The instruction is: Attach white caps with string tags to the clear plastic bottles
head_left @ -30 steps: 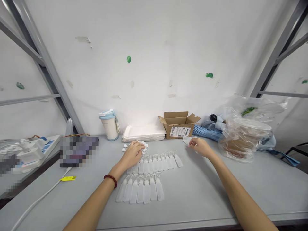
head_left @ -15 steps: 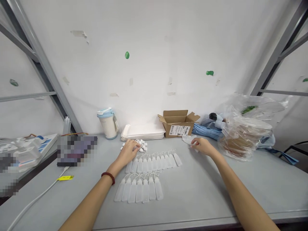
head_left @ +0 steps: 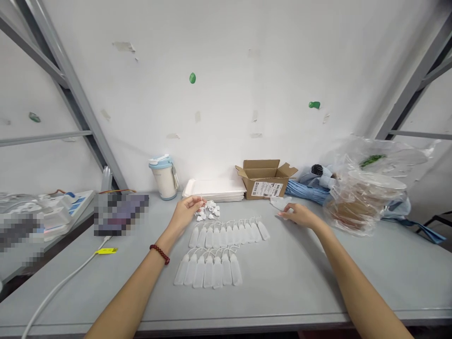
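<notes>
My left hand [head_left: 185,213] has its thumb and fingers pinched on a small white plastic piece, just left of a loose heap of similar white pieces [head_left: 212,208]. On the right, my right hand [head_left: 299,214] is closed at the near edge of a small pile of translucent plastic sleeves [head_left: 280,202], fingertips pinching at a sleeve there. Between my arms lie two rows of translucent flat tags with white cord loops: a back row [head_left: 229,235] and a shorter front row [head_left: 208,272].
Behind the heap are stacked white envelopes [head_left: 215,190] and an open cardboard box [head_left: 264,181]. A blue-lidded cup [head_left: 164,179] stands left of them. A plastic-wrapped spool [head_left: 360,202] and blue cords [head_left: 307,192] sit right. A cable [head_left: 63,280] crosses the table's left side.
My left hand has lifted slightly off the white heap, with a small piece now showing at its fingertips. My right hand stays by the translucent sleeves. The whole view has shifted slightly.
</notes>
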Motion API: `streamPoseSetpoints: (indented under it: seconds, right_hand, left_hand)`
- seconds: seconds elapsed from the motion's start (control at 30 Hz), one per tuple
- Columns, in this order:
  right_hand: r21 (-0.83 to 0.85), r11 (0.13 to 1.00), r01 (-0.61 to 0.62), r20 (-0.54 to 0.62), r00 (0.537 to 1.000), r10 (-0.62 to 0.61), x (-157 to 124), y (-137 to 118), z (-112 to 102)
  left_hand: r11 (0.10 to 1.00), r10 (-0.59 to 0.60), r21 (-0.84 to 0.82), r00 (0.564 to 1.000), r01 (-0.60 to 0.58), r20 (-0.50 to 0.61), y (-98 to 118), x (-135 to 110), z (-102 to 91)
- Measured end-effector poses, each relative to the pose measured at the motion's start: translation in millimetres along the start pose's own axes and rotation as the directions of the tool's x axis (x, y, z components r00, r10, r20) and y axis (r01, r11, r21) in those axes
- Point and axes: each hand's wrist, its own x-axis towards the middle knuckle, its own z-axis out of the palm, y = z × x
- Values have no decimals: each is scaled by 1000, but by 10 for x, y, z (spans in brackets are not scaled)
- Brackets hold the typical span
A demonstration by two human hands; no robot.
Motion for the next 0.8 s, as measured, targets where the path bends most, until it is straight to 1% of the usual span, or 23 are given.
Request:
streamPoseSetpoints:
  seconds: [0.1,0.17,0.27,0.33,0.43,0.57,0.7,0.8]
  right_hand:
    - [-6,1000,10,12,1000,-10,-24,-55,-11]
    - [7,999,34,3,999,-34,-38,-103,-19]
    - [48,994,102,-32,994,-101,-65,-189,-24]
    - [67,984,165,-66,985,-161,-89,-251,-19]
    - [77,967,245,-124,964,-234,-124,-329,3]
    - [62,945,320,-225,927,-299,-158,-400,43]
    - [9,911,413,-349,855,-384,-171,-474,117]
    - [-5,878,479,-381,811,-445,-174,-537,209]
  left_hand:
    - [1000,-12,-18,999,13,42,-27,0,16]
    - [1000,-12,-24,996,14,89,-54,23,34]
    - [1000,-14,6,987,13,157,-77,71,71]
    - [1000,-11,26,985,7,171,-74,97,95]
    - [998,31,44,989,-38,142,-56,106,114]
    - [988,84,129,995,-90,54,-51,87,105]
    - [988,96,124,995,-93,-15,-74,89,96]
    - [991,93,104,995,-88,-39,-89,95,89]
